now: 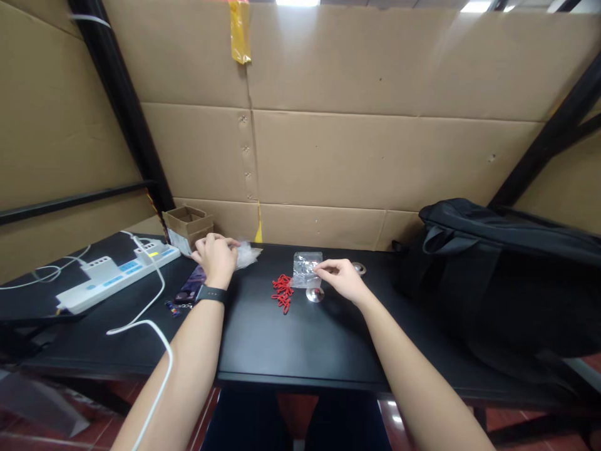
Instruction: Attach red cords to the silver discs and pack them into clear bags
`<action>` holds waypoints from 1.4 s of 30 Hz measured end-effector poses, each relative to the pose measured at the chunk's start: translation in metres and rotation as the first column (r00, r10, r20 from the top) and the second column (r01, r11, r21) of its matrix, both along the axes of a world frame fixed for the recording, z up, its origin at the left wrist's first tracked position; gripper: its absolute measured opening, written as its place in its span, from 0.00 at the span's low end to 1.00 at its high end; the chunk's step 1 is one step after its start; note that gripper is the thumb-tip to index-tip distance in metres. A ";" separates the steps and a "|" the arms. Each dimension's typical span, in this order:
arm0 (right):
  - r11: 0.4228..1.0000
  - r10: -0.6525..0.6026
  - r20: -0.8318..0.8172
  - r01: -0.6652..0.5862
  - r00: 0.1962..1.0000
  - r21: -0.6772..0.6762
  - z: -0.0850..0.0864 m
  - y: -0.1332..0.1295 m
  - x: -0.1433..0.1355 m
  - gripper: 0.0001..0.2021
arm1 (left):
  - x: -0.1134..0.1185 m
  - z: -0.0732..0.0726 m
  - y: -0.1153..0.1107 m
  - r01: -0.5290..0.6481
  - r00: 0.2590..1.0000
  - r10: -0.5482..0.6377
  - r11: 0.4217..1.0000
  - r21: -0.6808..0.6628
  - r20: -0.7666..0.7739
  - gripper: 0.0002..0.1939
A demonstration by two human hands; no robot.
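Note:
My right hand [339, 275] pinches the right edge of a small clear plastic bag [306, 266] near the table's middle. A round shiny metal piece [315, 294] lies at the bag's lower edge. Just left of the bag is a pile of red clips or links [282, 291]. Another round metal piece [359, 268] sits behind my right hand. My left hand [216, 254], wearing a dark wristband, is over the left side beside a heap of clear plastic bags [246, 255]; its fingers are bent, and what they touch is unclear.
Behind my left hand stands an open cardboard box [188, 222]. A phone [190, 285] and a small colourful strap [173, 308] lie left of my wrist. A white power strip [117, 279] with cables is farther left. A black backpack [507, 275] fills the table's right side.

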State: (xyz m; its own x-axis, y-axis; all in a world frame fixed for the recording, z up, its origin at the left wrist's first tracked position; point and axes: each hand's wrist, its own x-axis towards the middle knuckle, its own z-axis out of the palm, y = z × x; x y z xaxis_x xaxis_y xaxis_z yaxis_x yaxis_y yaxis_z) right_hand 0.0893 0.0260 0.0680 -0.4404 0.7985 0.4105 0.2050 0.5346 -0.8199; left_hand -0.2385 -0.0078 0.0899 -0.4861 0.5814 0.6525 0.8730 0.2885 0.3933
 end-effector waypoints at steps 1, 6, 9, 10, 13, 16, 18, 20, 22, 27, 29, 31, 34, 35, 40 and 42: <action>1.000 0.000 0.001 0.000 1.000 0.002 0.000 0.000 0.000 0.11 | 0.000 -0.001 0.000 -0.003 1.000 0.003 1.000 -0.008 -0.009 0.10; 1.000 0.000 0.010 0.000 1.000 0.001 0.000 0.000 0.000 0.12 | -0.001 -0.002 0.001 -0.021 0.999 0.020 1.000 -0.022 -0.032 0.10; 1.000 -0.002 0.011 0.002 1.000 0.004 -0.001 0.001 0.000 0.12 | -0.002 -0.003 0.002 -0.024 0.999 0.023 0.999 -0.030 -0.029 0.10; 1.000 -0.002 0.011 0.002 1.000 0.004 -0.001 0.001 0.000 0.12 | -0.002 -0.003 0.002 -0.023 0.999 0.022 0.999 -0.034 -0.026 0.11; 1.000 -0.002 0.015 0.002 1.000 0.003 -0.001 0.001 0.000 0.12 | 0.002 0.000 0.000 -0.011 1.000 0.010 0.999 -0.047 -0.012 0.11; 1.000 0.001 0.012 -0.002 1.000 0.013 -0.001 0.001 0.000 0.11 | 0.010 0.009 -0.002 0.033 0.999 -0.033 0.999 0.007 0.008 0.12; 0.999 -0.001 0.015 0.001 1.000 0.035 -0.001 0.001 0.000 0.11 | 0.020 0.016 -0.002 0.179 0.982 -0.182 0.982 0.061 0.049 0.14; 0.998 -0.012 0.040 0.009 0.999 0.070 -0.001 0.001 0.000 0.12 | 0.034 0.019 -0.003 0.446 0.883 -0.450 0.893 0.066 0.130 0.16; 0.993 -0.022 0.074 0.013 0.997 0.118 -0.001 -0.001 -0.001 0.15 | 0.051 0.018 -0.003 0.685 0.706 -0.670 0.728 0.020 0.230 0.19; 0.982 0.004 0.120 -0.026 0.993 0.185 -0.003 -0.005 -0.006 0.23 | 0.089 0.000 -0.003 0.799 0.576 -0.748 0.601 -0.033 0.330 0.24; 0.982 0.035 0.127 -0.058 0.991 0.181 -0.003 -0.007 -0.008 0.25 | 0.097 -0.006 -0.001 0.794 0.576 -0.744 0.608 -0.014 0.339 0.22; 0.981 0.055 0.133 -0.079 0.990 0.179 -0.002 -0.008 -0.007 0.26 | 0.100 -0.010 0.001 0.780 0.592 -0.734 0.626 -0.007 0.332 0.18; 0.974 0.064 0.219 -0.109 0.974 0.197 -0.001 -0.009 -0.002 0.22 | 0.098 -0.009 0.003 0.722 0.673 -0.687 0.691 -0.040 0.275 0.16; 0.971 0.074 0.278 -0.133 0.958 0.198 -0.001 -0.009 0.000 0.19 | 0.097 -0.009 0.003 0.700 0.702 -0.670 0.711 -0.065 0.243 0.16; 0.977 0.089 0.445 -0.164 0.891 0.134 -0.005 -0.005 0.005 0.06 | 0.097 -0.006 -0.004 0.679 0.725 -0.683 0.684 -0.267 0.093 0.17; 0.982 0.073 0.448 -0.142 0.891 0.123 -0.004 -0.003 0.008 0.05 | 0.102 -0.006 -0.008 0.693 0.691 -0.721 0.638 -0.336 0.055 0.18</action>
